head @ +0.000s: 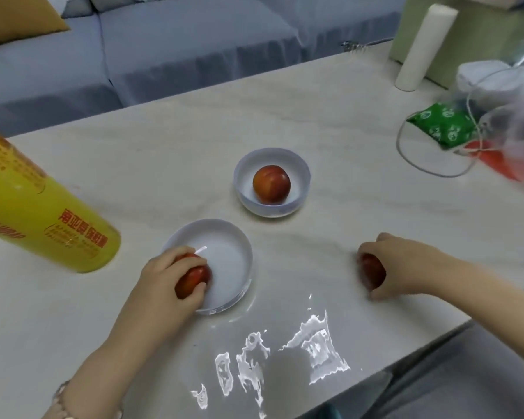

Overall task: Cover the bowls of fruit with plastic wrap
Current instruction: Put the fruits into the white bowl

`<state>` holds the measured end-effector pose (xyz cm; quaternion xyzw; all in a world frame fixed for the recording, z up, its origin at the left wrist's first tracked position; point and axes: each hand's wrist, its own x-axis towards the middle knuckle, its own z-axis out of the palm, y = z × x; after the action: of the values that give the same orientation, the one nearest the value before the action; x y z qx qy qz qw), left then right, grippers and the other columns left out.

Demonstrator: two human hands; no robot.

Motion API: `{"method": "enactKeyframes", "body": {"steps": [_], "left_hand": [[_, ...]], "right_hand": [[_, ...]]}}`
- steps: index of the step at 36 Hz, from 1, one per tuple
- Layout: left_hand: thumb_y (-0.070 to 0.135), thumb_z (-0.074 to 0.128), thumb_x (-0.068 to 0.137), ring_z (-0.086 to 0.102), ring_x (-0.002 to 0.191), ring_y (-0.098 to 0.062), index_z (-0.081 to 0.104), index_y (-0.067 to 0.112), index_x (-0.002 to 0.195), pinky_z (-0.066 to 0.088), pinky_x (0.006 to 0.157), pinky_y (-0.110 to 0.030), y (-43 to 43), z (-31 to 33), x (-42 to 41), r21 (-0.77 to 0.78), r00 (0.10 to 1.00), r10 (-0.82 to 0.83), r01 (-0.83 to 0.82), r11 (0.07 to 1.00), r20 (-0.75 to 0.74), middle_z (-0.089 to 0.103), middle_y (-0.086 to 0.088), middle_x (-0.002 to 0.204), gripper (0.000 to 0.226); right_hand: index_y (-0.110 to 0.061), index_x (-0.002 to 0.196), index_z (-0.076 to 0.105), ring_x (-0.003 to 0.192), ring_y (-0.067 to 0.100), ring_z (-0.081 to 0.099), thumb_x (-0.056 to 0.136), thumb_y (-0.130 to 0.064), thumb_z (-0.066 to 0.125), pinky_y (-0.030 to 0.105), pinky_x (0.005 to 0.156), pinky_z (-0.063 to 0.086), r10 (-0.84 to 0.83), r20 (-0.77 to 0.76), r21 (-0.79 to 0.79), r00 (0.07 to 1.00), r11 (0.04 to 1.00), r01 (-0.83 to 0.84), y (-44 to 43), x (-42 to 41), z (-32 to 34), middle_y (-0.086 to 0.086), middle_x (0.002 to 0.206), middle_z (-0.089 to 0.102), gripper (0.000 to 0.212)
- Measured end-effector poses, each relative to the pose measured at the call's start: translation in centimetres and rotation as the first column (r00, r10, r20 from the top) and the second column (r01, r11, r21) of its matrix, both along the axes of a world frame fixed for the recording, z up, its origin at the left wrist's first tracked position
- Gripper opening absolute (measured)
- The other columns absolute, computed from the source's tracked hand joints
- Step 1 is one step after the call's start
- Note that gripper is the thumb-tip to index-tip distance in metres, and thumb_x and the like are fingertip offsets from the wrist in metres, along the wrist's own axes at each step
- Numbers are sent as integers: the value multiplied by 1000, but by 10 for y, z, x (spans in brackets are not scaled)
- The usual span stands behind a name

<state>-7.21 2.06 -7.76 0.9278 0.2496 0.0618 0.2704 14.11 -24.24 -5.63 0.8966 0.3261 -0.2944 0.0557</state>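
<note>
Two white bowls stand on the pale table. The far bowl holds one red fruit. Over the near bowl my left hand grips a second red fruit just inside the bowl's left rim. To the right, my right hand is closed on a third red fruit resting on the table. A yellow plastic wrap roll stands at the left, close to the near bowl. A sheet of clear wrap lies flat on the table in front of me.
A white roll stands upright at the back right beside a pale green box. A clear bag with green and red packets lies at the right edge. A grey sofa is behind the table. The table's front edge runs diagonally at lower right.
</note>
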Motion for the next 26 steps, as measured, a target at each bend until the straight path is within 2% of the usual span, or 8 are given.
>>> {"method": "enactKeyframes", "body": {"steps": [3,5,9,12,16,19,22,26], "left_hand": [[7,75,72,51,111,-21,70,22,102,35,95,-27,0,0,-1,-24,1000,20,-20,1000,3,52,15,115,33],[7,75,73,51,112,-22,70,21,102,34,95,-27,-1,1,-1,-23,1000,10,-9,1000,21,52,15,114,33],[8,73,75,49,113,-17,69,20,105,32,96,-22,-2,3,-3,-25,999,-7,8,1000,34,49,19,115,32],[8,73,74,51,112,-17,71,19,102,32,96,-20,-1,2,-3,-35,997,7,-5,999,71,50,20,113,31],[8,73,72,52,111,-13,72,21,100,27,93,-5,0,-1,-5,-59,993,21,-14,998,113,52,18,113,31],[14,71,70,52,108,-6,72,21,100,26,92,2,3,-2,-8,-91,985,22,-7,996,170,52,23,111,31],[24,64,67,50,104,2,73,19,99,30,93,0,5,-1,-9,-129,975,-11,40,991,222,47,31,110,34],[33,57,68,45,104,5,73,16,99,25,96,1,5,-4,-10,-95,963,-111,138,986,246,52,21,113,39]], "right_hand": [[-28,102,53,88,17,54,61,-36,72,31,75,49,16,3,84,1000,996,-16,5,-1,1,-4,99,47,47],[-31,105,53,89,15,55,62,-34,73,28,81,48,35,-27,244,999,969,-27,16,-7,9,-5,103,45,48],[-36,113,53,98,8,49,61,-29,76,15,90,36,116,-64,616,991,786,-52,59,-31,33,-6,110,41,58],[-31,118,51,103,9,47,61,-28,78,18,93,38,227,-29,729,974,671,-135,101,-50,42,-4,112,44,63],[-20,117,48,98,16,52,63,-23,74,25,85,43,348,61,665,936,685,-298,148,-66,37,-1,106,48,59],[-19,121,46,97,25,56,69,-23,70,35,81,48,461,125,446,878,765,-465,167,-71,30,3,113,47,57],[-21,114,51,101,25,55,75,-26,65,27,75,36,593,281,229,755,722,-653,178,-74,24,3,115,52,42],[-23,118,49,116,24,44,80,-28,61,31,88,33,640,322,105,698,708,-698,181,-79,6,2,119,53,40]]}}
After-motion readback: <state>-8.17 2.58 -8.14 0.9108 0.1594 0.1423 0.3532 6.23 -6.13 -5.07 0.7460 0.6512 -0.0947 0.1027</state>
